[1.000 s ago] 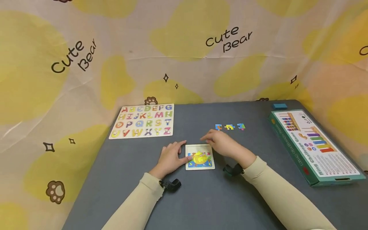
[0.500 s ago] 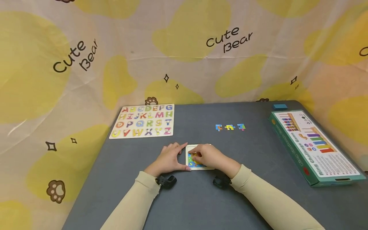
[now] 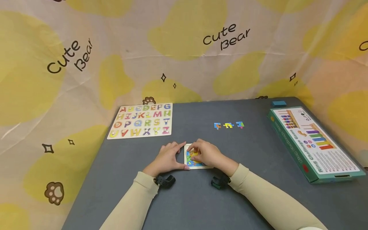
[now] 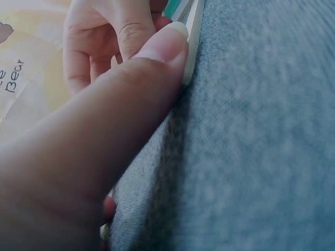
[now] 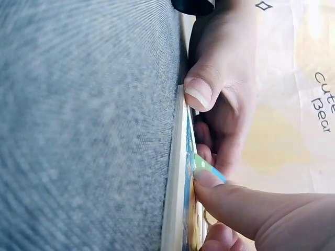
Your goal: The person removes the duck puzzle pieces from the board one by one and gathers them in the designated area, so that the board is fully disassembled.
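A small jigsaw puzzle in a pale frame lies on the dark grey table, with a colourful picture partly hidden under my right hand. That hand pinches a green and blue puzzle piece between thumb and fingers; the right wrist view shows it tilted up from the picture. My left hand rests along the frame's left side. Its thumb lies on the near left corner, while the straight index finger reaches the far left corner.
Beyond the frame lie three loose puzzle pieces in a row. An alphabet board lies at the back left. To the right are a green game box and a small blue block. A printed cloth hangs behind the table.
My right hand has moved left from beside the frame onto the picture and now pinches a piece there. My left thumb has slid from the picture to the near left corner.
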Tool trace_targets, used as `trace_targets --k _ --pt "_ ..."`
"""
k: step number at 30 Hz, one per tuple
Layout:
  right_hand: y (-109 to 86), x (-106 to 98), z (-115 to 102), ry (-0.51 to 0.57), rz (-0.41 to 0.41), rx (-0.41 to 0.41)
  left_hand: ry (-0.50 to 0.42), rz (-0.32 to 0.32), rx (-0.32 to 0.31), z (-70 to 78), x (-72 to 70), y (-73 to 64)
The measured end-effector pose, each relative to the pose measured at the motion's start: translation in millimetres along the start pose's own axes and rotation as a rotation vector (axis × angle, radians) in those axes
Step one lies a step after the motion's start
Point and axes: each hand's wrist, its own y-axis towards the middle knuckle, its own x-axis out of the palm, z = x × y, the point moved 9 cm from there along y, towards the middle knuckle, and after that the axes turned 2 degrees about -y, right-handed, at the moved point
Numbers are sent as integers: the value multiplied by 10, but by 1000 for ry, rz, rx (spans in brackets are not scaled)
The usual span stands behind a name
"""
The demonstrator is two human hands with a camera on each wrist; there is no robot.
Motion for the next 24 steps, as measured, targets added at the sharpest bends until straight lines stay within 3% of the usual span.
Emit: trace_targets --k 8,13,19,22,24 --pt "-14 -34 83 166 -2 67 -6 -3 -3 18 13 16" --pt "6 -79 170 388 -20 100 -9 1 -2 30 -5 25" --pt "25 -52 353 619 -96 196 0 -6 -11 9 -3 10" --pt "28 -156 437 688 -106 208 1 -11 -13 4 5 1" --pt "31 -303 523 701 -71 208 3 -10 -12 1 8 3"
